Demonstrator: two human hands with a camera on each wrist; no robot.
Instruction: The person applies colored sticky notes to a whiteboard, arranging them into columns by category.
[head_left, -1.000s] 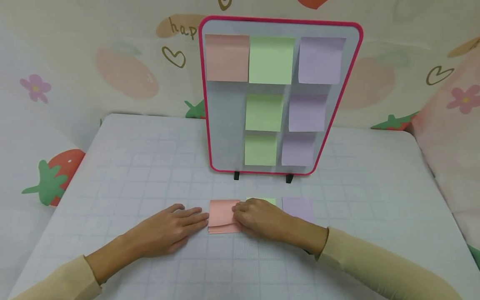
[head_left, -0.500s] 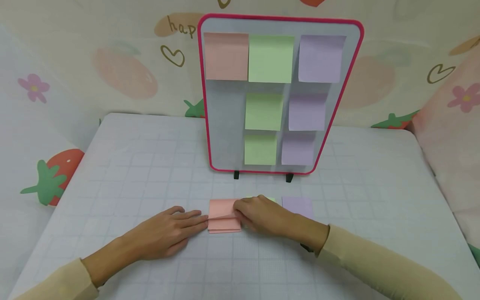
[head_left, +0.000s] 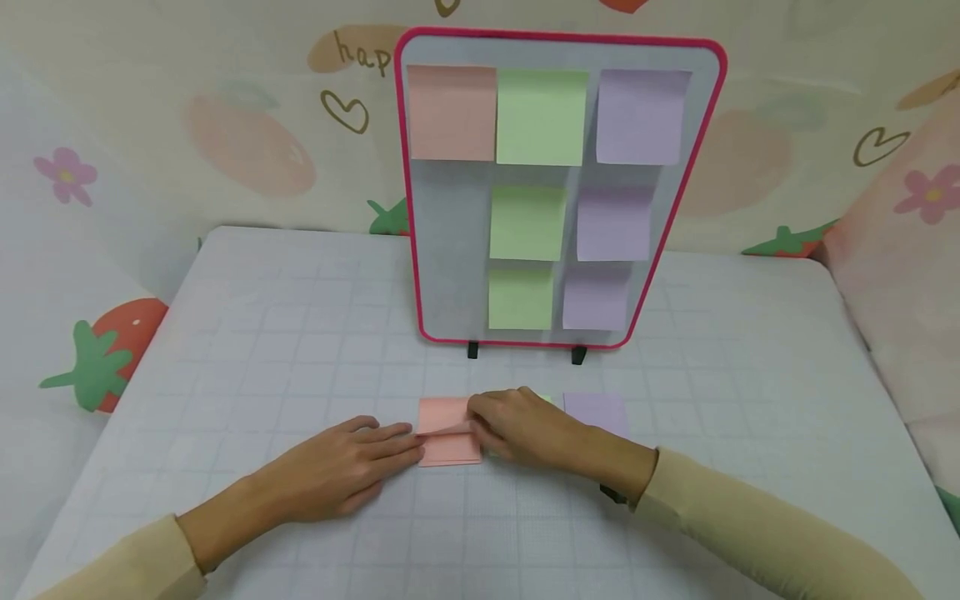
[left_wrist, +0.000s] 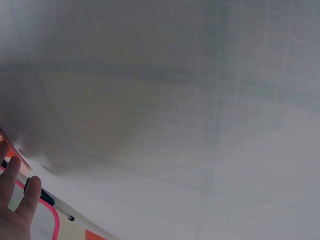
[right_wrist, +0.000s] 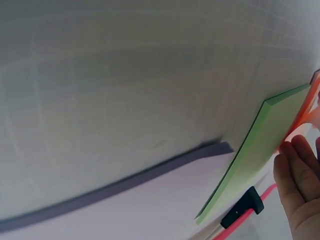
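Note:
A pink sticky note pad [head_left: 450, 450] lies on the table in front of the board. My right hand [head_left: 525, 425] pinches the right side of its top sheet, whose near edge is lifted and bowed. Stretched fingers of my left hand [head_left: 352, 467] rest at the pad's left edge. Partly behind the right hand is a green sticky note pad [right_wrist: 272, 120], and a purple sticky note pad [head_left: 595, 411] lies to its right. In the left wrist view only a few fingertips and a corner of the pink pad show.
A whiteboard with a pink frame [head_left: 415, 275] stands behind the pads on black feet [head_left: 578, 356]. It bears one pink note [head_left: 452, 113], several green notes [head_left: 542, 118] and several purple notes [head_left: 642, 117]. Behind the white gridded table [head_left: 300, 333] hangs a strawberry-print cloth [head_left: 247, 150].
The top sheet's near edge has risen away from the pad, baring more of the sheet beneath. My right hand moved slightly farther from me; left fingertips shifted slightly onto the pad's edge.

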